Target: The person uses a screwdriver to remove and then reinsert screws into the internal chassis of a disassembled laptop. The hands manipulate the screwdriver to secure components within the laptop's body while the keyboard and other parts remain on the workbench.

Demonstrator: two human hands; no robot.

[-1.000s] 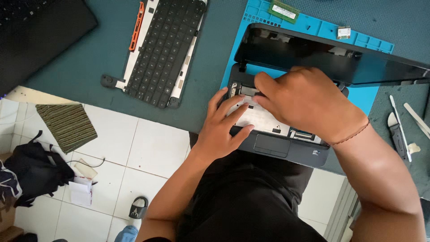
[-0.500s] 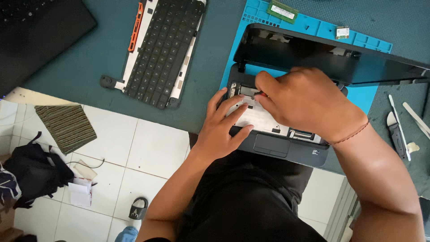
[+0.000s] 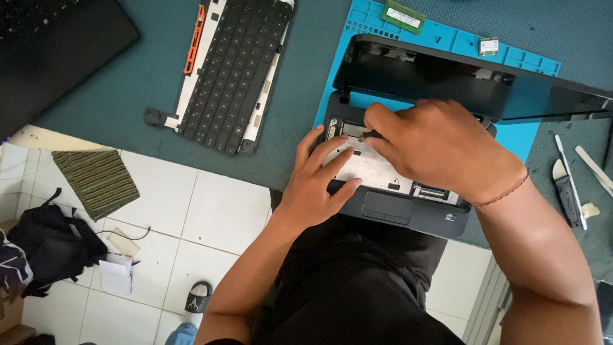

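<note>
A small dark laptop (image 3: 408,214) lies opened up on a blue work mat (image 3: 447,38), its keyboard taken out and a pale metal plate (image 3: 377,169) bare inside. My left hand (image 3: 319,176) rests flat on that plate with fingers spread, holding nothing. My right hand (image 3: 440,147) is closed around a thin dark tool, probably a screwdriver, whose tip (image 3: 363,135) meets the upper left of the laptop's inside. The lid (image 3: 472,83) stands tilted open behind my hands.
A removed black keyboard with a white frame (image 3: 233,73) lies left on the teal table. Another black laptop (image 3: 51,51) sits far left. Plastic pry tools (image 3: 568,185) lie at right. A memory module (image 3: 403,16) and small chip (image 3: 489,46) rest on the mat.
My right hand has crept slightly leftward over the laptop's inside. The left hand stays on the plate.
</note>
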